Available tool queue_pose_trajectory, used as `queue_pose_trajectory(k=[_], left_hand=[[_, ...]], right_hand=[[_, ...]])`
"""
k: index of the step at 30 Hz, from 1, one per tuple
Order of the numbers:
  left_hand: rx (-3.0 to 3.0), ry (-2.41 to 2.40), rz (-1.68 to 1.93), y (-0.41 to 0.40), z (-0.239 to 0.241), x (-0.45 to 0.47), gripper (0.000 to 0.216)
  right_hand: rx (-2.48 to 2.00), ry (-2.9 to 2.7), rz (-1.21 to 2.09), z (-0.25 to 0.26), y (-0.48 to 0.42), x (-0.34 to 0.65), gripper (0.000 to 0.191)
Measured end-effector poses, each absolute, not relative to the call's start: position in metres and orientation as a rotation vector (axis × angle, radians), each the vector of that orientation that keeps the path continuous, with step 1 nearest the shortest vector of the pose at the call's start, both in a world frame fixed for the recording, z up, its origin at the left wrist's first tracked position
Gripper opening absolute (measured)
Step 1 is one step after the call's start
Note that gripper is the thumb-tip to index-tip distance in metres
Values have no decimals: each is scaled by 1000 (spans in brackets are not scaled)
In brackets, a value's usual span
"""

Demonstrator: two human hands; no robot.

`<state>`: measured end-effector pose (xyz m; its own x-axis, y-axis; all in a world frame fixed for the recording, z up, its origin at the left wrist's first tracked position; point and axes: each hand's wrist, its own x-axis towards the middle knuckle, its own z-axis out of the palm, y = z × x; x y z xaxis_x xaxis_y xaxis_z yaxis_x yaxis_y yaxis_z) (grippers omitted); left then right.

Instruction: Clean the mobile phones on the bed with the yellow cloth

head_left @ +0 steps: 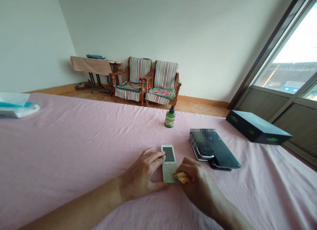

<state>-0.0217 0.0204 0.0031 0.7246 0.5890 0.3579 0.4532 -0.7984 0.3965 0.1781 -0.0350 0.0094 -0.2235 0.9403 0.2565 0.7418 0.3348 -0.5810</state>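
A white keypad mobile phone (169,165) lies face up on the pink cloth, its dark screen at the far end. My left hand (146,172) steadies it from the left, fingertips on the edge beside the screen and thumb by the lower corner. Bunched in my closed right hand (195,177) is a small yellow cloth (182,178), which touches the right side of the keypad. Part of the cloth is hidden inside the fingers. Beyond the phone stands a green bottle (170,118) with a black top.
Right of the phone lie stacked dark devices (223,150), partly pixelated. A black box (257,126) sits at the far right, and a white and blue packet (18,106) at the far left. Two wooden chairs (162,79) and a draped table (95,65) stand by the wall.
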Motion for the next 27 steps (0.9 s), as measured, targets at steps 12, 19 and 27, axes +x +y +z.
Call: queue_pose_trajectory(k=[12,19,27], left_hand=[[2665,834,663,21,1,-22,66],[2689,858,607,21,3,-22,68],[2657,812,679,20,1,-22,65]], right_hand=[[-1383,-2054,521,10,-39,171,28],[-1538,-2060,429,10,-37,191,26],[-1432,-1991,448,20,-43,191,25]])
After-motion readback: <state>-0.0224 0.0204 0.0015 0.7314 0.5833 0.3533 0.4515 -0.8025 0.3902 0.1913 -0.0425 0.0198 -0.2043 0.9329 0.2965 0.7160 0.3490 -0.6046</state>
